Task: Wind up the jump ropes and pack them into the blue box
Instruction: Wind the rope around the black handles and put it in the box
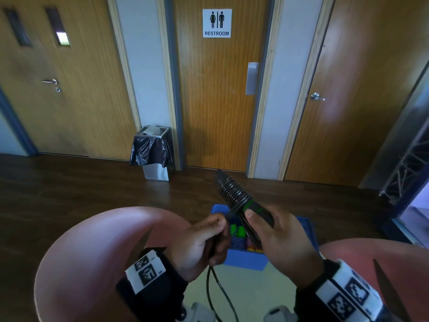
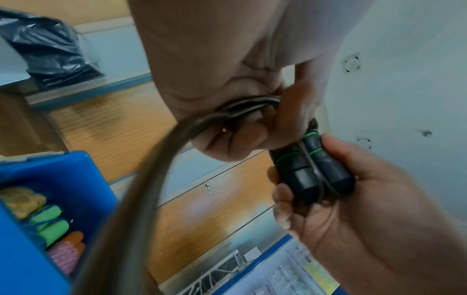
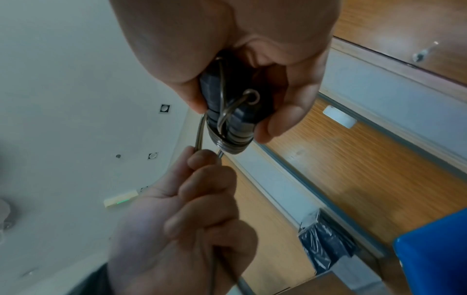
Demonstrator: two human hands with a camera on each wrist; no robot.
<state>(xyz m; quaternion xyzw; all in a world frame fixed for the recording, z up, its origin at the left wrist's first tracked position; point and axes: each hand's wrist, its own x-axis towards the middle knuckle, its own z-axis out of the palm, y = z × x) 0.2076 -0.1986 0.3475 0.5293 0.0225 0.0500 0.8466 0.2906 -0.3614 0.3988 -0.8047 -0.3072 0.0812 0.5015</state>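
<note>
The right hand [image 1: 276,238] grips the two black handles [image 2: 313,169] of a jump rope side by side, fingers curled round them — cord coils [image 1: 234,194] wound on their upper part point toward 11 o'clock. At its 9 o'clock, the left hand [image 1: 199,242] is fisted round the loose cord [image 1: 218,289], which hangs toward 6 o'clock. The blue box [image 1: 246,259] sits on the floor under both hands, holding coloured ropes [image 2: 50,221].

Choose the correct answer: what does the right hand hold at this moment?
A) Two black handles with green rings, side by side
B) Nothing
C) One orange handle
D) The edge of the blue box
A: the right hand grips the two black handles together, with the dark cord coiled around them.
</note>
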